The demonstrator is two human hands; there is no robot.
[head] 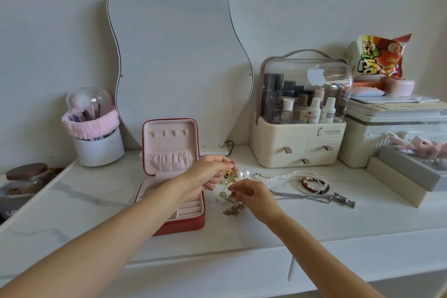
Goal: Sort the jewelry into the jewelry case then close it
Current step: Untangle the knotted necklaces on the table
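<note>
A red jewelry case point(191, 221) with a pink lining stands open on the white table, its lid point(170, 145) upright. Just right of it lies a heap of small gold jewelry point(232, 209). My left hand point(210, 172) hovers over the heap's far end, its fingers pinched on a small gold piece point(229, 175). My right hand point(249, 195) rests on the heap, with its fingertips closed on a thin gold chain. Two pearl balls point(242, 173), a pearl necklace point(285, 175), beaded bracelets point(313, 185) and a silver chain point(312, 197) lie further right.
A wavy mirror point(179, 60) leans on the wall behind the case. A brush holder point(96, 143) stands at the left, a cream cosmetics organiser point(300, 138) at the right, with boxes point(396, 176) beyond it. The table's front edge point(217, 256) runs below my arms.
</note>
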